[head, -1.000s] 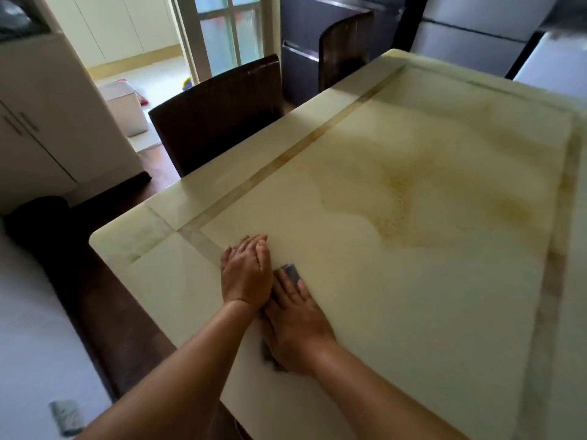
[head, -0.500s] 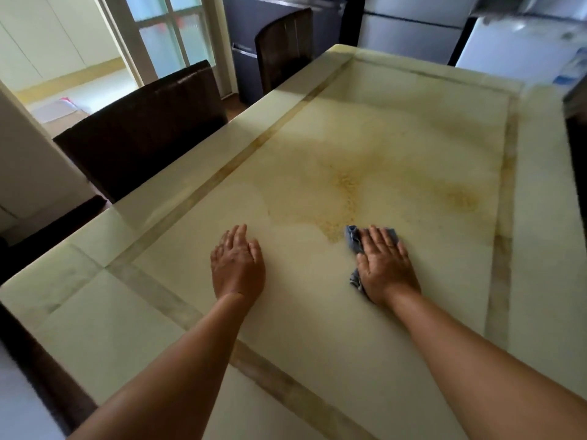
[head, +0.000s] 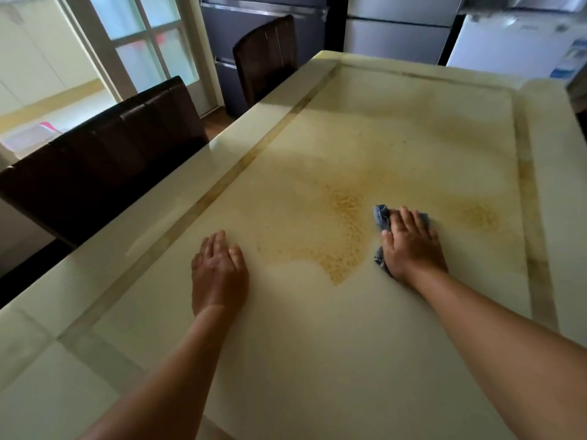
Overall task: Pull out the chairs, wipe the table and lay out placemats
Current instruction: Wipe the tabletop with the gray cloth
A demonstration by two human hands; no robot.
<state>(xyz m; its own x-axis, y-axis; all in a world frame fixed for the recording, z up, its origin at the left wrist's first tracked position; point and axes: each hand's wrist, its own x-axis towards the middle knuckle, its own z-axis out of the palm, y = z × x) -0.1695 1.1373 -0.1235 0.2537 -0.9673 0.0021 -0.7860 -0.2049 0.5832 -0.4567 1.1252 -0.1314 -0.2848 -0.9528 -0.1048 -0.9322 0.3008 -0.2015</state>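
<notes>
A cream marble table (head: pixel 365 328) with a tan inlaid border and yellow-brown mottling fills the view. My right hand (head: pixel 411 246) lies flat, palm down, pressing a small blue-grey cloth (head: pixel 382 217) onto the tabletop right of centre; the cloth shows only past my fingers and thumb. My left hand (head: pixel 219 274) rests flat on the bare table to the left, fingers together, holding nothing. Two dark brown chairs stand along the left side: a near chair (head: pixel 104 160) and a far chair (head: pixel 266 55).
A glass-paned door (head: pixel 143 49) is at the back left. Dark cabinets (head: pixel 263 14) and a grey fridge (head: pixel 400 30) stand behind the far end, a white appliance (head: pixel 514 42) at the back right. A dark floor strip (head: pixel 28 274) runs beside the table's left edge.
My right hand slid the cloth away from my left hand, rightward and farther across the table. My left hand stayed flat on the table. The camera view swung toward the table's middle.
</notes>
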